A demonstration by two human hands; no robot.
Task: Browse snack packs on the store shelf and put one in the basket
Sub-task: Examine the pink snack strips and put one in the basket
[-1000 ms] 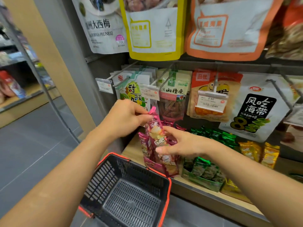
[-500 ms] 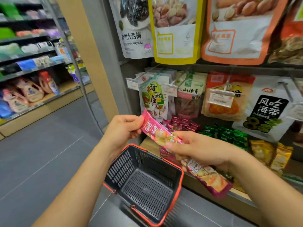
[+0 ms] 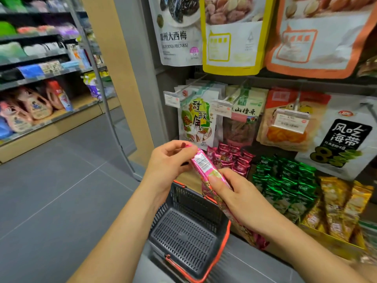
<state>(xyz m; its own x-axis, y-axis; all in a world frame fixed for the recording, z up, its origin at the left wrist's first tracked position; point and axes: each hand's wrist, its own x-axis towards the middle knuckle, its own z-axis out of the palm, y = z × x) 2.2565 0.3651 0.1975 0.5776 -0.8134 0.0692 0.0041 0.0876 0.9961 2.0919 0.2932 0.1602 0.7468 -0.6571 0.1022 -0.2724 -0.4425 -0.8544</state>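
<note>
**Now held in both hands: a pink snack strip (image 3: 204, 166) above the basket (image 3: 222, 240)**

Up close to the store shelf (image 3: 189, 180), the person holds a chain of linked pink snack packs slantwise between the two hands. The left hand (image 3: 169, 160) has the upper end; its grip is a pinch, thumb and curled fingertips closed on the top pack. The right hand (image 3: 240, 199) takes the strip lower down, its grip wrapped round it with the thumb laid flat along the top and the fingers curled beneath. A white printed label on the top pack faces the camera. From the right hand the rest of the strip runs down past the wrist, and its lower end hangs beside the basket's orange rim, near the shelf's front edge.

That basket, dark grey with slotted walls, sits below the hands, right in front of the shelf. The strip is over it and apart from it, not inside.

Behind the hands, more pink packs (image 3: 230, 158) stand in a row on the shelf, with green packs (image 3: 285, 180) next to them and yellow packs (image 3: 338, 205) further right. Above these, pouches hang on hooks with price tags, among them a white seaweed bag (image 3: 344, 139). Higher up hangs a prunes bag (image 3: 175, 33). To the left, the grey floor (image 3: 61, 190) leads to another aisle where pink bottles (image 3: 34, 107) stand on a low shelf.
</note>
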